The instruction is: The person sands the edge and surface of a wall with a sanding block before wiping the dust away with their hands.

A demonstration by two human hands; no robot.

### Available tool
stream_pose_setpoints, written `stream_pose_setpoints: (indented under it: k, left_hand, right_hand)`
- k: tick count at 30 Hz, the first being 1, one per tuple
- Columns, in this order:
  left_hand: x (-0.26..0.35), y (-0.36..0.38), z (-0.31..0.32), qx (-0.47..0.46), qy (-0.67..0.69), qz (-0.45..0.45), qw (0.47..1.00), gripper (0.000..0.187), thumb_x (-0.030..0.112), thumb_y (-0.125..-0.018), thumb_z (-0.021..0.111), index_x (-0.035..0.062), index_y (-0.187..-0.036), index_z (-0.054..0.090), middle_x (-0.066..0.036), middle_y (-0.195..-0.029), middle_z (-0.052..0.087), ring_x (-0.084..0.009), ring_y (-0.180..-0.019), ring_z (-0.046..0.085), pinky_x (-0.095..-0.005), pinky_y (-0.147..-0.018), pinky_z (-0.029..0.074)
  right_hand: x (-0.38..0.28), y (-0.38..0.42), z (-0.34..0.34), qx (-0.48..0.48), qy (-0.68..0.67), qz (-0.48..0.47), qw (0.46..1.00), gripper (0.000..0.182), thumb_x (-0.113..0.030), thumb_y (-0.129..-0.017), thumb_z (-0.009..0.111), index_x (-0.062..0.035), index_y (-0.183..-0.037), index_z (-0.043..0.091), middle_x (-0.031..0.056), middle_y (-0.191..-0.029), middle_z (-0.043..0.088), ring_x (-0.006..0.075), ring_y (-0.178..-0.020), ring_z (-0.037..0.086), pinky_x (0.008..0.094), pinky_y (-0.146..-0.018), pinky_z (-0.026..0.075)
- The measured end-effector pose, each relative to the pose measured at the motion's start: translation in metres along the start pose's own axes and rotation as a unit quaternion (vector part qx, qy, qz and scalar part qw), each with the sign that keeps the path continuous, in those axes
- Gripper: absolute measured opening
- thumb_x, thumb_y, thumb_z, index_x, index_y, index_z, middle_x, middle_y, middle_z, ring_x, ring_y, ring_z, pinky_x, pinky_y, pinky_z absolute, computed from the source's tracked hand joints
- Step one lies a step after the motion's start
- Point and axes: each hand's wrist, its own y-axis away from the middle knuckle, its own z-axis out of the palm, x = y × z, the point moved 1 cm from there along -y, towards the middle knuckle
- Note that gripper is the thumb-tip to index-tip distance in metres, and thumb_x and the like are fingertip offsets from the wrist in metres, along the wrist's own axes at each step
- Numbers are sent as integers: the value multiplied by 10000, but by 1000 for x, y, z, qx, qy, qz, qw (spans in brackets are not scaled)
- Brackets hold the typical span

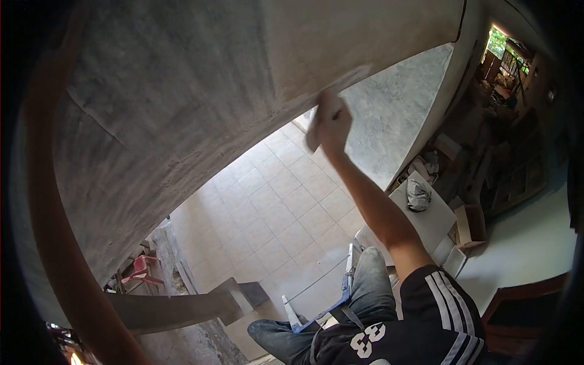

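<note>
A flat trowel blade [344, 82], pressed along the lower edge of the grey plastered wall [182, 91], is gripped by the right hand [331, 125] with fingers closed round its handle, arm stretched up, while open tiled floor [274, 207] lies far below past the wall's edge.
</note>
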Motion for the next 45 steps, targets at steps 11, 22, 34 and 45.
stream_pose_setpoints:
  k: [11, 22, 34, 45]
  left_hand:
    - [11, -14, 7, 29, 51, 0, 998, 385, 382, -822, 627, 75, -1045, 561, -135, -1032, 506, -310, -967, 526, -485, -758, 438]
    - [7, -19, 7, 23, 18, 7, 1000, 388, 379, -814, 626, 71, -1040, 555, -138, -1031, 501, -315, -958, 520, -490, -757, 435]
    - [11, -12, -4, 19, 11, 11, 1000, 390, 375, -806, 626, 69, -1035, 548, -141, -1029, 494, -318, -948, 512, -495, -754, 430]
    - [2, -11, 1, 35, -104, 176, 978, 391, 371, -799, 626, 67, -1030, 542, -143, -1027, 487, -321, -939, 505, -499, -752, 427]
  right_hand:
    - [14, 5, -1, -85, 67, -61, 992, 348, -315, -891, 671, 13, -795, 605, 13, -624, 527, 61, -586, 435, 278, -512, 382]
    - [6, 10, 0, -149, 80, -18, 985, 336, -309, -870, 696, -3, -773, 596, 8, -652, 538, 83, -624, 492, 291, -559, 411]
    - [-7, 20, 18, -43, -51, 135, 989, 226, -229, -881, 661, -11, -845, 615, 17, -718, 589, 99, -702, 524, 297, -620, 438]
    - [-11, 63, 50, -27, -99, 15, 995, 382, -266, -918, 661, -45, -649, 504, -5, -611, 534, 58, -593, 481, 239, -527, 400]
